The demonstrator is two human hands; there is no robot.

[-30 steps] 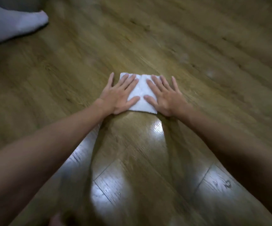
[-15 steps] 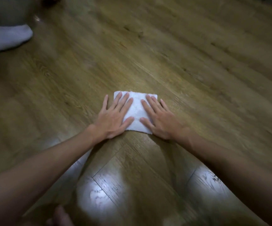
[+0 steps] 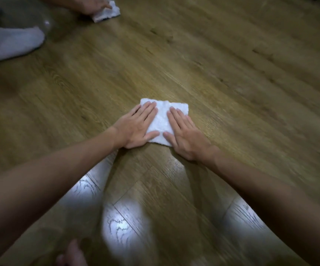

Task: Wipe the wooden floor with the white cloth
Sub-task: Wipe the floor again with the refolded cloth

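A small folded white cloth (image 3: 162,120) lies flat on the wooden floor (image 3: 241,89) in the middle of the view. My left hand (image 3: 136,129) presses palm-down on its left part, fingers straight and close together. Pressed the same way on its right part is my right hand (image 3: 186,135). A strip of cloth shows between the two hands, along with its far edge. Both forearms reach in from the bottom corners.
Another person's grey-socked foot (image 3: 11,45) rests on the floor at the far left. At the top edge that person's hand (image 3: 90,4) holds a second white cloth (image 3: 107,13) on the floor. Bare toes (image 3: 72,254) show at the bottom edge. Light glares on the planks near me.
Both hands slid the cloth along the floor towards me, and my fingers have closed together. The view has tilted up, bringing the other person's hand and cloth into sight.
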